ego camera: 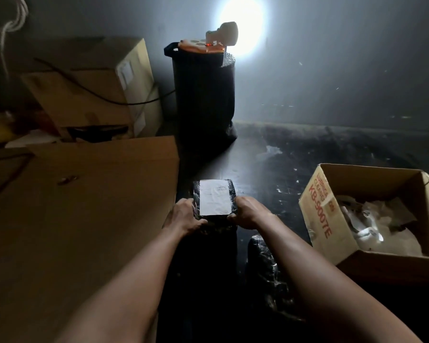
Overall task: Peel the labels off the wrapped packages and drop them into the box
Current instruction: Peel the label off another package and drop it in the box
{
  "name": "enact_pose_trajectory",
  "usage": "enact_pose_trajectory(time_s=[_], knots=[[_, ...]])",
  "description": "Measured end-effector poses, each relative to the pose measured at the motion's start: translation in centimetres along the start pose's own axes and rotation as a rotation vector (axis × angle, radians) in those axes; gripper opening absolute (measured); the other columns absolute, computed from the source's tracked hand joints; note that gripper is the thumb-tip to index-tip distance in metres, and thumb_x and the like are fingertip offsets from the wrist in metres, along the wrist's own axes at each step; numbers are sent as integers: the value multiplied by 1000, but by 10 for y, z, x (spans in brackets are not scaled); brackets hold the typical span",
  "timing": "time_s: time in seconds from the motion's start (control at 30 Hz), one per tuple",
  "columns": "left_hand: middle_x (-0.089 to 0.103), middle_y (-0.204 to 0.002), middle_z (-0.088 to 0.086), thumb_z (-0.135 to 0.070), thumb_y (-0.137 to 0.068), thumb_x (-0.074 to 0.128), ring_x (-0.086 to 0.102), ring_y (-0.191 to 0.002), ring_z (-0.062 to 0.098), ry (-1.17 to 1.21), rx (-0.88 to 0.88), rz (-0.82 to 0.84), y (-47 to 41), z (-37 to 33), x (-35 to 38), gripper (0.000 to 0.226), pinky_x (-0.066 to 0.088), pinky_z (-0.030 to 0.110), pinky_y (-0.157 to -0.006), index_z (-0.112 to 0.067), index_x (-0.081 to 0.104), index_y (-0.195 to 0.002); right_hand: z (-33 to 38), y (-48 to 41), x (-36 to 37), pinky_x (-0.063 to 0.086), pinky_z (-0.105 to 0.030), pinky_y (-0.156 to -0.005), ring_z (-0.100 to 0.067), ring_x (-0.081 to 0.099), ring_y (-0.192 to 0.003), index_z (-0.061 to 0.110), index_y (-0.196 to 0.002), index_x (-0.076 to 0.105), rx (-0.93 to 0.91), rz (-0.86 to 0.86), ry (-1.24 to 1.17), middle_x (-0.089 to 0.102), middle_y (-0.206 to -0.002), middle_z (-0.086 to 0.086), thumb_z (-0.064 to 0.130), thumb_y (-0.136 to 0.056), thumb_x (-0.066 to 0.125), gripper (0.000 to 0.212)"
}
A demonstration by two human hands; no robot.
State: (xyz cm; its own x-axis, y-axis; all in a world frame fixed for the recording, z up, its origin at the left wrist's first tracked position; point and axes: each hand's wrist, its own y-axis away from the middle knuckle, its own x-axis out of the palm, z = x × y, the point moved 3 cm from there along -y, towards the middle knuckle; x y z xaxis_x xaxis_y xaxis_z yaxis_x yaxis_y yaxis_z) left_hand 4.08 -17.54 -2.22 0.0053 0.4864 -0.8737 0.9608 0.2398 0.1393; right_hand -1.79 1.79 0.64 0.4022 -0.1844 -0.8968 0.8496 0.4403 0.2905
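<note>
Head-worn camera looks forward and down, near the package [214,200].

Left forearm [134,280] and right forearm [307,268] bare as far as they show, the right faintly glossy; left hand [183,216] and right hand [248,212] likewise bare.

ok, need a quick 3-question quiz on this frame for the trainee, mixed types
1. True or false: the label sits on the top face of the package.
2. Left hand, right hand: which grips the package? A) left only B) right only C) both
3. Fill in: the open box lies on the person's ____ side.

Key: 1 true; 2 C; 3 right.
</note>
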Motion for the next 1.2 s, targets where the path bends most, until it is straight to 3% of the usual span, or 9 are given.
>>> enact_pose_trajectory(time_s=[0.1, 0.17, 0.23, 0.33, 0.57, 0.77, 0.87, 1.0, 1.2], knots=[[62, -115, 4, -49, -64, 85, 60, -108, 21, 80, 6, 38, -13, 13, 10, 64, 44, 24, -86, -17, 62, -114, 4, -24, 4, 49, -38, -85, -34, 60, -105, 8, -111, 57, 19, 10, 12, 62, -116, -16, 34, -88, 66, 36], [59, -125, 6, -55, -63, 83, 57, -117, 22, 114, -6, 61, -16, 19, 20, 83, 44, 26, -94, -14, 54, -129, 4, -41, 9, 49, -38, -85, -34, 59, -105, 8, -108, 56, 32, 8, 14, 61, -116, -17, 35, -88, 65, 35], [46, -145, 8, -60, -64, 81, 45, -135, 24, 156, -30, 95, -17, 22, 28, 112, 38, 30, -108, -8, 32, -150, 1, -55, 15, 49, -39, -85, -35, 58, -105, 9, -106, 57, 36, 9, -3, 60, -116, -16, 35, -90, 64, 31], [26, -160, 7, -58, -63, 84, 29, -146, 22, 283, -60, 104, -21, 21, 37, 131, 28, 33, -118, -8, 7, -157, -4, -71, 17, 49, -41, -89, -35, 57, -107, 12, -108, 57, 50, -46, -45, 56, -116, -13, 35, -93, 60, 27], [16, -164, 3, -50, -62, 88, 19, -149, 16, 436, -39, 85, -31, 30, 49, 132, 22, 35, -122, -16, 5, -158, -17, -103, 19, 46, -38, -80, -33, 56, -102, 13, -109, 54, 68, -208, -140, 54, -113, -10, 32, -94, 55, 24], [16, -164, 2, -42, -61, 90, 17, -149, 12, 466, -25, 60, -38, 33, 52, 129, 17, 27, -121, -14, 8, -158, -22, -128, 19, 48, -41, -95, -33, 55, -110, 16, -130, 56, 136, -247, -254, 52, -121, -11, 33, -97, 52, 38], [9, -165, 3, -45, -62, 89, 12, -150, 14, 463, -25, 58, -37, 31, 55, 133, 12, 23, -117, -15, 3, -158, -24, -138, 13, 49, -36, -91, -29, 59, -104, 18, -116, 70, 173, -283, -304, 59, -111, -10, 33, -92, 61, 29], [9, -165, 0, -50, -58, 89, 14, -150, 14, 478, -32, 49, -36, 31, 59, 138, 15, 28, -120, -21, -1, -158, -29, -147, 6, 56, -28, -73, -18, 69, -85, 19, -86, 78, 271, -311, -463, 75, -88, 0, 25, -80, 73, 10], [16, -164, 0, -55, -54, 83, 20, -149, 12, 516, -61, 46, -34, 29, 60, 133, 23, 34, -122, -21, 7, -158, -17, -141, 9, 55, -36, -65, -25, 67, -79, 22, -84, 69, 108, -422, -257, 73, -87, -2, 19, -86, 71, 4]])
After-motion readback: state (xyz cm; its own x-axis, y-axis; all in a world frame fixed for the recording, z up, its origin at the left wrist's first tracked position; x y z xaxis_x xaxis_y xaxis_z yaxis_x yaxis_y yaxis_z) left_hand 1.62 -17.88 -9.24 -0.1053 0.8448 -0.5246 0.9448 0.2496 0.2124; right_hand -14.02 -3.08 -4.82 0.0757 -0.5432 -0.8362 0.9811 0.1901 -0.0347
